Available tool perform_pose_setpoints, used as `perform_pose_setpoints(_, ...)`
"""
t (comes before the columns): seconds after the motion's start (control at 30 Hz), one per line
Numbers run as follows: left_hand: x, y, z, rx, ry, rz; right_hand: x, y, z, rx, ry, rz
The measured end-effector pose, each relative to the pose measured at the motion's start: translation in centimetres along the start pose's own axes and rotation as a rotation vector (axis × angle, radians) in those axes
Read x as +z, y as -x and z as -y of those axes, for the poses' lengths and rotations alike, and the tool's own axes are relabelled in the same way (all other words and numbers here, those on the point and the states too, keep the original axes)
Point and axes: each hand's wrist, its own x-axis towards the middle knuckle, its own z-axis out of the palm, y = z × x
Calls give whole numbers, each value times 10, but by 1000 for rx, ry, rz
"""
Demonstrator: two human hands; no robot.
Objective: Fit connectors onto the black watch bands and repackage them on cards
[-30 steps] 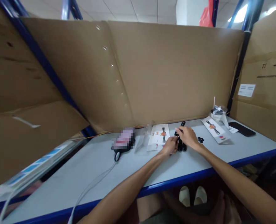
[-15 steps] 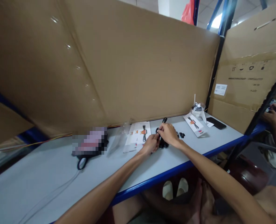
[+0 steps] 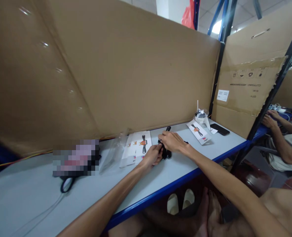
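Both my hands meet over a black strap-like item point(image 3: 166, 152) lying on the pale table point(image 3: 126, 191). My left hand point(image 3: 151, 155) is curled, its fingers pinching the near end of the black item. My right hand point(image 3: 172, 141) lies over the item from the right with fingers bent onto it. Part of the strap point(image 3: 168, 128) sticks out beyond my right hand toward the cardboard wall. Just left of my hands lie white printed cards point(image 3: 136, 147) showing the same kind of strap.
A tall cardboard wall point(image 3: 126, 72) backs the table. A clear plastic sleeve point(image 3: 113, 152), a blurred dark device point(image 3: 74, 159) with a cable, another printed card point(image 3: 198, 130), a small bag of parts point(image 3: 200, 116) and a phone point(image 3: 220, 129) lie along it. A co-worker's arms point(image 3: 276, 131) are at the right.
The view has swung right and downward, bringing the co-worker at the right more into view. My hands stay together on the black item at the same spot on the table.
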Motion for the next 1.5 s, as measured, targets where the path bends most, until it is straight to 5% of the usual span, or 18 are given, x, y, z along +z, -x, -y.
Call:
perform_pose_setpoints(0.23,-1,5,-6,-42,53,2,6,-6,4,243,-324,-110)
perform_pose_setpoints(0.4,1,5,-5,-28,45,-21,10,-9,7,433,-313,-123)
perform_pose_setpoints(0.53,3,5,-4,-21,4,-40,11,-8,12,380,-229,-56)
perform_pose_setpoints(0.83,-2,5,-5,-27,61,20,1,-6,1,-11,20,21)
perform_pose_setpoints(1.27,-5,-2,-2,-64,87,28,19,-15,-10,-18,-309,-76)
perform_pose_setpoints(1.5,-4,4,-7,-49,122,33,21,-19,-7,238,-438,-204)
